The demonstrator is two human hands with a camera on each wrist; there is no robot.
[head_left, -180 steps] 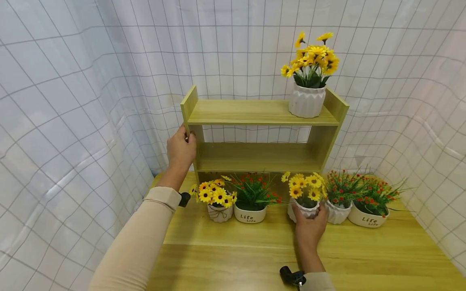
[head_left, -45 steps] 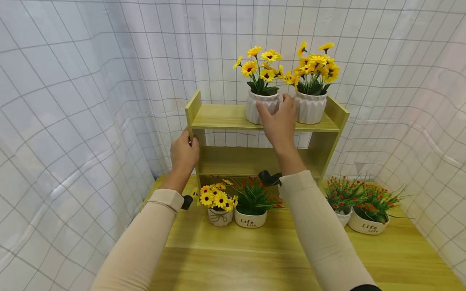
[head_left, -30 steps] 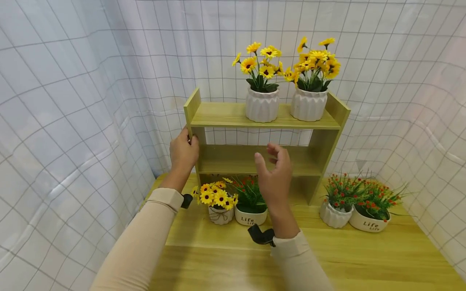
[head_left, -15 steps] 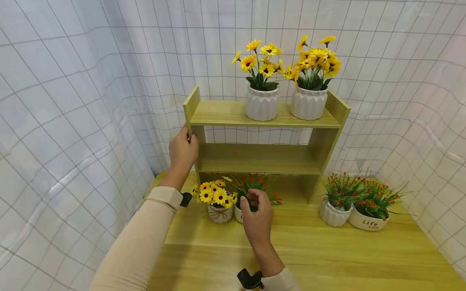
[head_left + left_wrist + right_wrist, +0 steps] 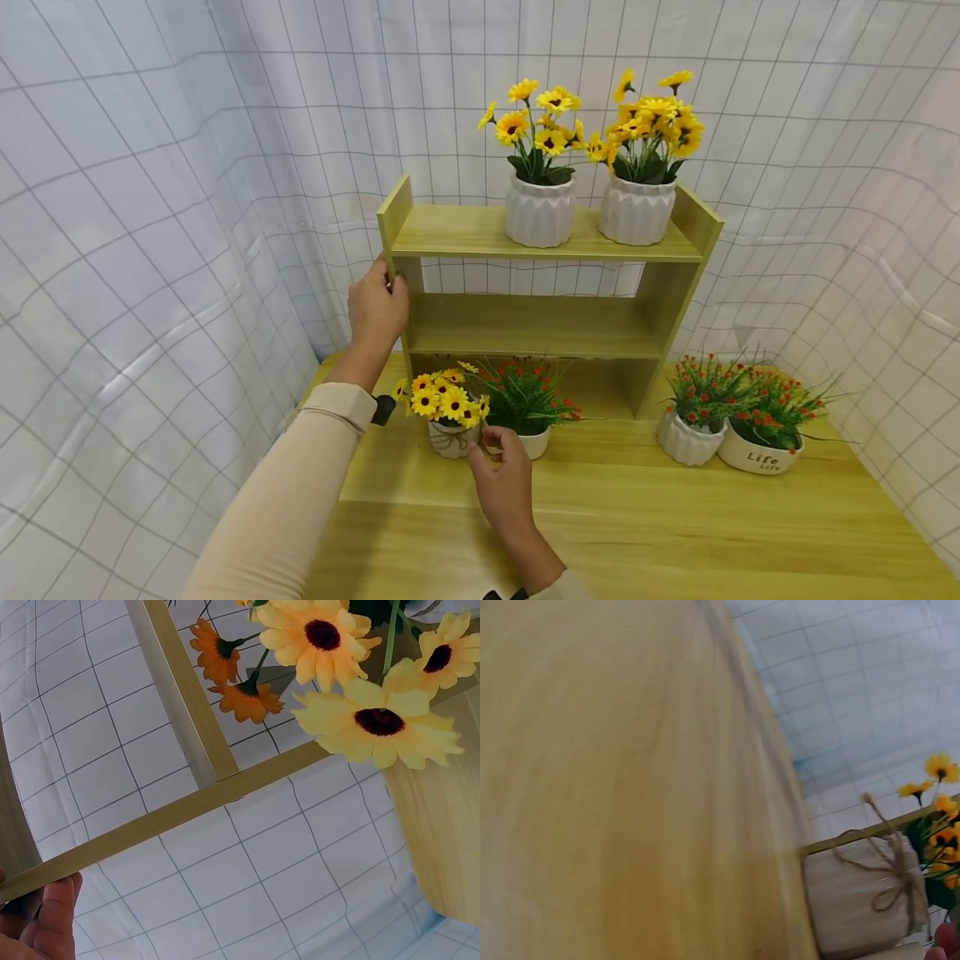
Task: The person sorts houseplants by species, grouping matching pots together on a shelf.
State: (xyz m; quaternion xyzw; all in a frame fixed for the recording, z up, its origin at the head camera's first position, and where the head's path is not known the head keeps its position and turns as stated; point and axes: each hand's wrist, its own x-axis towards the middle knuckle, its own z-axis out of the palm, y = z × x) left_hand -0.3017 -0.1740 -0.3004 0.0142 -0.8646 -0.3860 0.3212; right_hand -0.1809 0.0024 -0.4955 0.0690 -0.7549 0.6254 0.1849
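Observation:
My left hand point(image 5: 377, 310) grips the left side panel of a wooden shelf point(image 5: 517, 233); in the left wrist view its fingers point(image 5: 56, 915) curl round the panel edge. My right hand point(image 5: 506, 483) is low over the table, thumb and fingers parted, fingertips right at the right side of a pot tied with twine point(image 5: 447, 442) that bears yellow flowers point(image 5: 450, 402). In the right wrist view this twine-tied pot point(image 5: 859, 896) lies close to the fingertips at the corner. Behind the right hand, a white oval planter point(image 5: 536, 444) with red-flowered greenery is partly hidden.
On the top shelf stand two white ribbed pots, the left one point(image 5: 540, 217) and the right one point(image 5: 636, 215), both with yellow flowers. A ribbed pot point(image 5: 692, 442) and a "Life" planter point(image 5: 761, 454), both red-flowered, stand at the table's right. Grid-patterned curtains point(image 5: 150, 250) surround the table.
A yellow-flowered pot went from the table to the top shelf in my right hand, which let go. That hand then came down and left to the twine-tied pot. The left hand stayed on the panel.

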